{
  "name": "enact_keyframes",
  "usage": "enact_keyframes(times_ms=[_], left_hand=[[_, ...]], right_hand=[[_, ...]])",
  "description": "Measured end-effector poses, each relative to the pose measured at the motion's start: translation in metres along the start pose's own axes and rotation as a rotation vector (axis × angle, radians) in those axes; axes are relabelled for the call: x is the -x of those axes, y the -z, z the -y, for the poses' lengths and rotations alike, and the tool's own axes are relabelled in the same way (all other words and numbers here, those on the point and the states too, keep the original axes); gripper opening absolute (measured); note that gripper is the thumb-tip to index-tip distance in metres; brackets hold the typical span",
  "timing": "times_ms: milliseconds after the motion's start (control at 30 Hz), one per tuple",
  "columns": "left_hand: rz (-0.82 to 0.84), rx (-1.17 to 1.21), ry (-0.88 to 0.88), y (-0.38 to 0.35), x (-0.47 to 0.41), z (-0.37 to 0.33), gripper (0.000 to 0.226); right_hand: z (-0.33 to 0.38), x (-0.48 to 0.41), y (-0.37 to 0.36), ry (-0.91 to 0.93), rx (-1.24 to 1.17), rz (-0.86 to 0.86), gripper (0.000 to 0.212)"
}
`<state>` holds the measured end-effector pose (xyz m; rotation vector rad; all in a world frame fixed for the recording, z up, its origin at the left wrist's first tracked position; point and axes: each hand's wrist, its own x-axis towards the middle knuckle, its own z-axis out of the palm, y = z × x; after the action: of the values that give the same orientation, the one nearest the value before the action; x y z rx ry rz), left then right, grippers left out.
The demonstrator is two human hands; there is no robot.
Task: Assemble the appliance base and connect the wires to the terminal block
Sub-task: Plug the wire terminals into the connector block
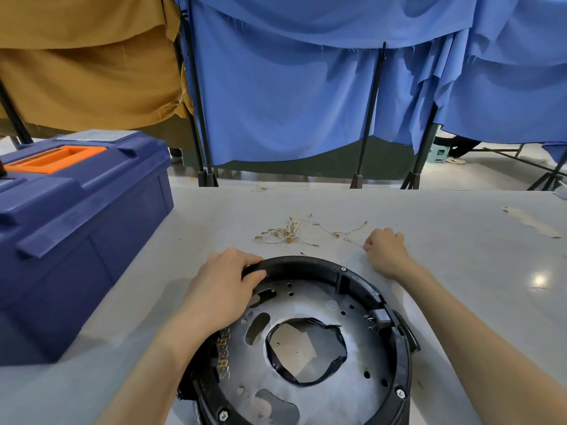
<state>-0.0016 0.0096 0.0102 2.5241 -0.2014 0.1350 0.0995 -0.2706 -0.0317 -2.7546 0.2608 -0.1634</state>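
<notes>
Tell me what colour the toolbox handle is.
Orange handle, set in the dark blue toolbox lid; the head view shows it best.

Grey table [460, 256] before me carries: round appliance base [352, 378] at 6 o'clock, loose wires [288, 233] at 12, blue toolbox [76, 240] at 9.

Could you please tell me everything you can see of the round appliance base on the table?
The appliance base is a round black ring, plastic by its look, around a grey metal plate pierced with holes and slots and a ragged, black-edged central opening. Screws sit on the rim, and a strip of metal terminals lines its inner left side. It lies flat on the grey table. The left hand grips its far left rim.
</notes>
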Motion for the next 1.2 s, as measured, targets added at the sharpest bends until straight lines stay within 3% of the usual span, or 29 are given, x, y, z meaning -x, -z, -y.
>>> enact_keyframes(times_ms=[167, 267, 333, 400, 467, 567, 700, 833, 1067, 1200], left_hand=[[0.016, 0.031, 0.025, 0.0, -0.001, 0.0, 0.029], [-0.042, 0.026, -0.023, -0.001, 0.0, -0.005, 0.064], [-0.105, 0.08, -0.173, 0.0, 0.002, -0.016, 0.071], [-0.098, 0.187, -0.327, -0.001, 0.007, -0.03, 0.056], [-0.043, 0.205, -0.425, -0.002, 0.012, -0.04, 0.024], [0.092, 0.236, -0.392, -0.003, 0.018, -0.047, 0.006], [0.085, 0.251, -0.404, -0.003, 0.018, -0.048, 0.021], [0.083, 0.423, -0.314, 0.01, 0.016, -0.045, 0.022], [0.21, 0.546, -0.249, 0.024, 0.019, -0.044, 0.025], [0.233, 0.498, -0.256, 0.023, 0.019, -0.044, 0.024]], right_hand=[[0.028, 0.039, 0.046, 0.157, -0.586, 0.012, 0.016], [0.052, 0.075, 0.074, 0.397, -0.591, 0.115, 0.013], [0.062, 0.097, 0.084, 0.506, -0.591, 0.219, 0.011], [0.069, 0.116, 0.086, 0.571, -0.613, 0.319, 0.01], [0.07, 0.125, 0.084, 0.587, -0.655, 0.338, 0.009], [0.065, 0.128, 0.083, 0.531, -0.708, 0.319, 0.009], [0.056, 0.129, 0.084, 0.485, -0.756, 0.404, 0.008], [0.043, 0.126, 0.093, 0.472, -0.757, 0.515, 0.01], [0.043, 0.129, 0.095, 0.538, -0.819, 0.465, 0.024], [0.045, 0.13, 0.094, 0.578, -0.805, 0.477, 0.018]])
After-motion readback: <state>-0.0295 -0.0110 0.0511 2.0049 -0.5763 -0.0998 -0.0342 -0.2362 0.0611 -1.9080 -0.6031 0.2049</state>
